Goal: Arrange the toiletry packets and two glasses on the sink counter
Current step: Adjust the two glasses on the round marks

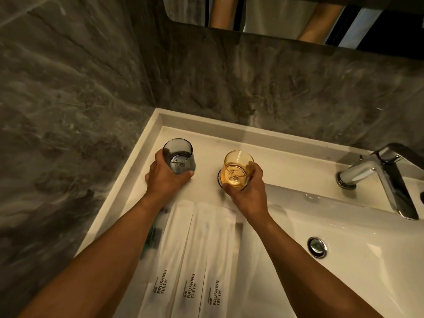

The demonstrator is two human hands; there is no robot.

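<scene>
Your hands each wrap a tumbler at the back of the surface (pixel 286 167): the left hand (pixel 165 177) closed round the grey glass (pixel 180 157), the right hand (pixel 246 191) round the amber glass (pixel 237 169), which sits over what looks like a dark ribbed coaster (pixel 219 177). Set both down upright, level with each other, before letting go. Both glasses appear empty. The three "Brushing Teeth" packets (pixel 202 260) lie side by side in front of them, beside the basin (pixel 344 237).
</scene>
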